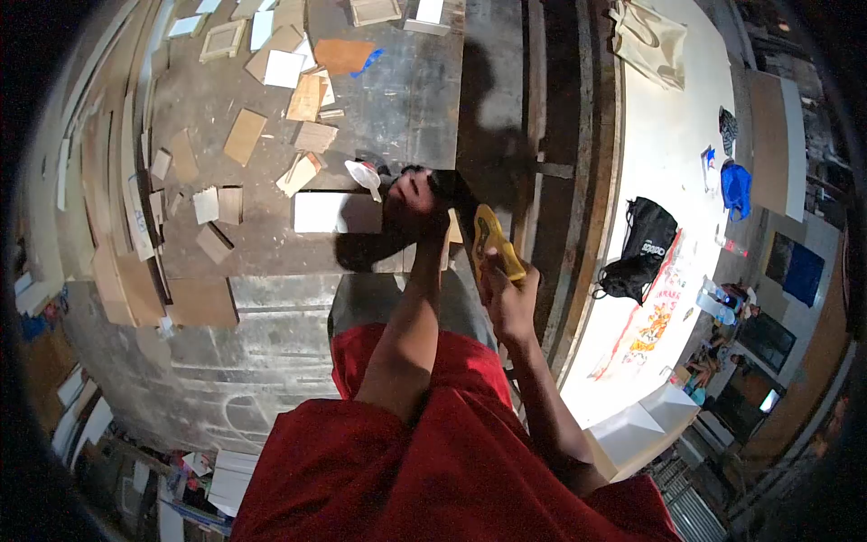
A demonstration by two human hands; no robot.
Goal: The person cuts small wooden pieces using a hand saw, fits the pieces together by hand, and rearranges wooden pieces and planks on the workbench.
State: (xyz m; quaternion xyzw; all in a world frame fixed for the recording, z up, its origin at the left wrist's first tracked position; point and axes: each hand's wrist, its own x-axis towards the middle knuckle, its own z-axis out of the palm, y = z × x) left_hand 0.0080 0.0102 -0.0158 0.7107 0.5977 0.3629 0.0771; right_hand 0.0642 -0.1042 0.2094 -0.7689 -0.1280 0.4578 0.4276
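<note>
My right hand (510, 294) is closed around the yellow handle (489, 244) of a tool; its far end fades into deep shadow. Beside it, my left forearm reaches forward, and my left hand (442, 203) is mostly lost in the dark, so its fingers cannot be made out. A pale wooden piece (454, 228) shows between that hand and the yellow handle. Just left of my left hand lie a white rectangular board (316, 212), partly shaded, and a small white and red object (363, 176).
Wood offcuts (244, 135) are scattered over the grey floor at the upper left. Long dark beams (582, 181) run along the right side, beside a white surface (673, 154) holding a black drawstring bag (646, 244) and a cream bag (655, 45). Boards (117, 181) line the left.
</note>
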